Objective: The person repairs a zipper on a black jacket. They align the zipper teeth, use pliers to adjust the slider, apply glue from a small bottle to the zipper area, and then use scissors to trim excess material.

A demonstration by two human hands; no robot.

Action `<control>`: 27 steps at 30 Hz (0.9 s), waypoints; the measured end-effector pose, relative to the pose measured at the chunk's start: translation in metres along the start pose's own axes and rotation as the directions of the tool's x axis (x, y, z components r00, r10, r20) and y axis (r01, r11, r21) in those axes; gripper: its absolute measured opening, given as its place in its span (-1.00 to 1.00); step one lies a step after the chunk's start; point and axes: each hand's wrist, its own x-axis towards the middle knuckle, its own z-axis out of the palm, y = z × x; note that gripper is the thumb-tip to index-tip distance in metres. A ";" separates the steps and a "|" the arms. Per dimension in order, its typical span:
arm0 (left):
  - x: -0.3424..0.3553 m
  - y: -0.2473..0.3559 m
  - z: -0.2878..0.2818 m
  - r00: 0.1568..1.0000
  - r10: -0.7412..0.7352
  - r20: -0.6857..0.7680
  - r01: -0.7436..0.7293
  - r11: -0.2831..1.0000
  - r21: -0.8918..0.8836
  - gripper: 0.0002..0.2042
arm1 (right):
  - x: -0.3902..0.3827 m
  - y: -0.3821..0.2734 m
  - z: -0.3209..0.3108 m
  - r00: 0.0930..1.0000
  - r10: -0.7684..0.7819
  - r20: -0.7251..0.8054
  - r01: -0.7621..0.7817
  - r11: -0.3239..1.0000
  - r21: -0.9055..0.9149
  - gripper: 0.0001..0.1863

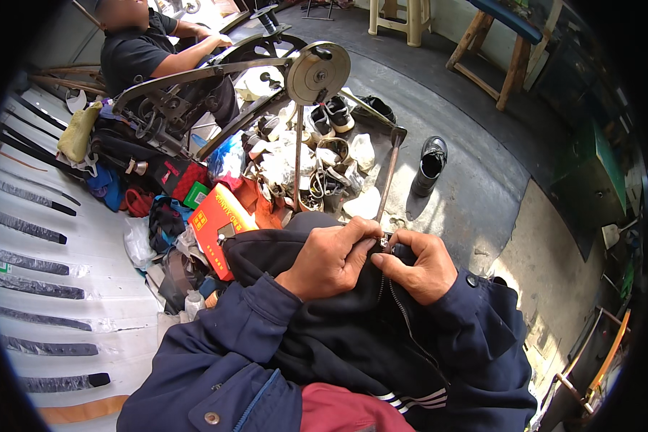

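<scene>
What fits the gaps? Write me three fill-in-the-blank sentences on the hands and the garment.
1. Both hands pinch the ____ of the dark jacket.
2. The left hand and the right hand meet at the garment's ____ edge.
3. One black ____ stands alone on the floor.

Missing words: zipper; top; shoe

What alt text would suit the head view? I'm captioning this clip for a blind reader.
The person's left hand and right hand pinch the zipper slider of a dark jacket on their lap. Beyond stand a hand-cranked stitching machine, a heap of shoes, a lone black shoe and another seated person.
</scene>
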 end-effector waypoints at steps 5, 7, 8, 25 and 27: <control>0.000 -0.001 -0.001 1.000 0.009 0.000 -0.009 0.999 0.035 -0.87 | 0.001 0.001 -0.001 1.000 -0.015 -0.006 0.015 1.000 -0.022 -0.80; -0.001 -0.003 -0.003 0.999 0.014 0.044 -0.015 1.000 0.025 -0.84 | 0.002 0.003 0.002 0.998 -0.030 -0.048 0.027 0.998 -0.054 -0.74; -0.001 -0.003 -0.004 0.998 0.015 0.066 -0.017 1.000 0.020 -0.82 | 0.002 0.004 0.003 0.996 -0.077 -0.047 0.077 0.997 0.000 -0.74; -0.002 0.004 -0.001 0.997 -0.077 -0.033 0.070 0.983 -0.168 -0.85 | -0.004 -0.009 -0.012 0.983 0.072 0.169 -0.100 0.982 0.161 -0.69; -0.003 0.006 -0.002 0.998 -0.065 -0.016 0.062 0.985 -0.163 -0.85 | -0.003 -0.009 -0.019 0.983 -0.095 0.159 0.060 0.975 0.215 -0.64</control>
